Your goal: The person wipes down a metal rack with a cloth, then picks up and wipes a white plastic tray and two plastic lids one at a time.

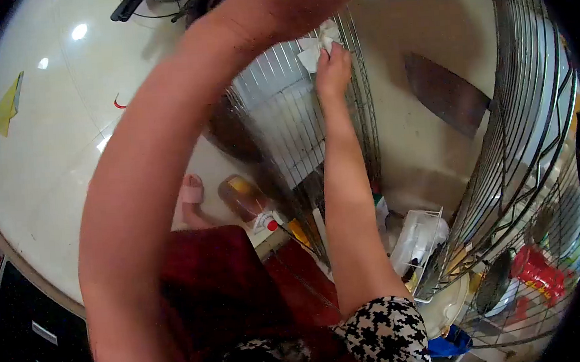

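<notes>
My right hand [334, 74] is closed on a crumpled white wipe [310, 55], paper or cloth, pressed at the wire shelf rack [367, 100]. My left arm reaches up across the view. My left hand [296, 8] is at the top edge near the rack's upper end; its fingers are out of frame, so what it holds or touches is hidden. Below my left forearm, the rack's wire bars cover pale, translucent panels or boxes [276, 115].
A large bottle with amber contents [241, 194] stands low beside the rack. On the right, another wire rack [500, 135] holds a red container [538, 272] and dishes. A white wire basket [416, 239] sits low between them. A yellow cloth [5, 112] lies on the glossy floor.
</notes>
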A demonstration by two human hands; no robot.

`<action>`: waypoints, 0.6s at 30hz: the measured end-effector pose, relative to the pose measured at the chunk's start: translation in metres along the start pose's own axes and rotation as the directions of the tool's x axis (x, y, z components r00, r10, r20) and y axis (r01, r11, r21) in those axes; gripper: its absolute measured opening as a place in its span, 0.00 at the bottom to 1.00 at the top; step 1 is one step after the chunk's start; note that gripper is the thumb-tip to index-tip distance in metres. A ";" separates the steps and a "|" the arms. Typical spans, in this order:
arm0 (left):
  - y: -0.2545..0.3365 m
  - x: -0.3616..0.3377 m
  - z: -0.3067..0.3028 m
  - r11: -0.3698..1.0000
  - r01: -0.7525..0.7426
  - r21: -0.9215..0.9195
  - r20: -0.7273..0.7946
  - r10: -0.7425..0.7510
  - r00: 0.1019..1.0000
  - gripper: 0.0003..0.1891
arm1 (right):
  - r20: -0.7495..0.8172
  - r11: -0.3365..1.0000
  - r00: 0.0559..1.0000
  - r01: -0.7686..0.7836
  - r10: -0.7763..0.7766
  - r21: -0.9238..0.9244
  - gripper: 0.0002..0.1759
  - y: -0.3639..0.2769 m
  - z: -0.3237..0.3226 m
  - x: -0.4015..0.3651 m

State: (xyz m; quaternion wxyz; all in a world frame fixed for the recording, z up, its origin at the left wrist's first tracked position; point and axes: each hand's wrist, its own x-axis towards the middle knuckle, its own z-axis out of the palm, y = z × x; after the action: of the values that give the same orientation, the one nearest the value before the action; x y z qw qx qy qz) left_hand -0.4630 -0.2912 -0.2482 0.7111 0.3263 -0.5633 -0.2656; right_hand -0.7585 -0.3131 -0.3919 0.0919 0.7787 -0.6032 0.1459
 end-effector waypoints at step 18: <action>-0.014 -0.010 0.000 0.988 0.146 0.059 0.062 -0.150 0.987 0.22 | 0.023 0.271 0.400 -0.659 0.916 0.701 0.15 0.112 -0.105 -0.124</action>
State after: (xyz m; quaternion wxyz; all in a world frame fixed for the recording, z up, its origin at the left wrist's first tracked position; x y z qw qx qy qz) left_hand -0.4654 -0.2926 -0.2648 0.6612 0.3775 -0.5678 -0.3128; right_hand -0.9074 -0.1956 -0.3390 -0.1350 0.2941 -0.7976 0.5091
